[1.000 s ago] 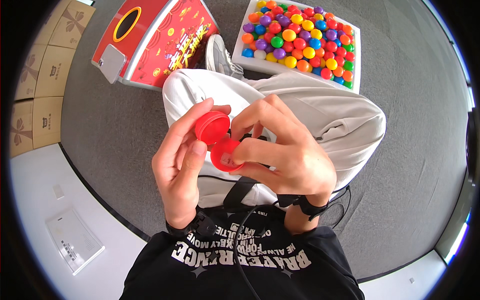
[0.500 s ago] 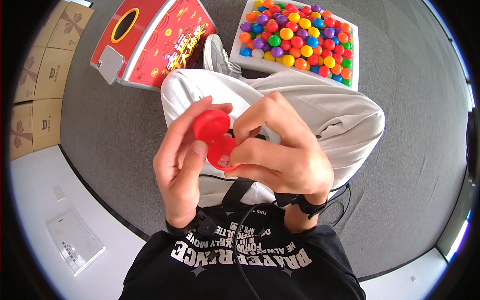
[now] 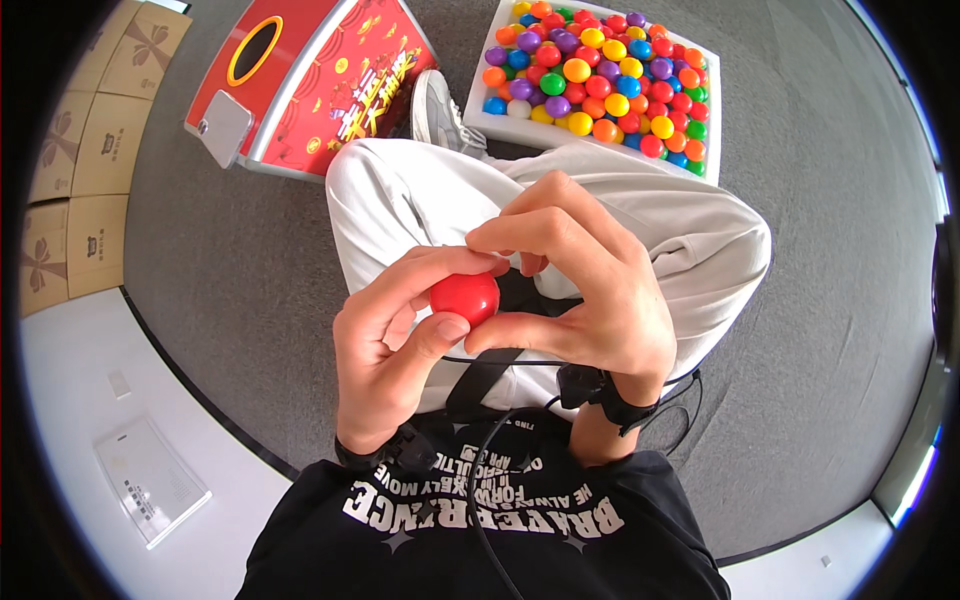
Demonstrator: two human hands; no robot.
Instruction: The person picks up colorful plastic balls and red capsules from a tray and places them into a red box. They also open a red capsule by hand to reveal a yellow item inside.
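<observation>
Between my left hand's thumb and fingers sits a shiny red capsule ball [image 3: 466, 298], its halves together. My left hand [image 3: 385, 340] is closed on it from the left. On the other side, my right hand [image 3: 605, 300] is curved around the ball with thumb and fingers spread apart. Its index fingertip is close to my left fingers above the ball, and its thumb tip lies just below the ball's lower edge. Whether either one touches cannot be told. The ball's contents are hidden. Both hands are over my crossed legs.
A white tub [image 3: 712, 130] full of coloured balls stands at the far right. Far left is a red box [image 3: 330, 90] with a round hole, a phone [image 3: 222, 128] at its side. Cardboard boxes [image 3: 105, 145] are stacked further left. A black cable [image 3: 482, 480] runs over my lap.
The red capsule ball was open in two halves with a printed slip visible inside; now it is closed. My right fingers have come out of it and spread apart.
</observation>
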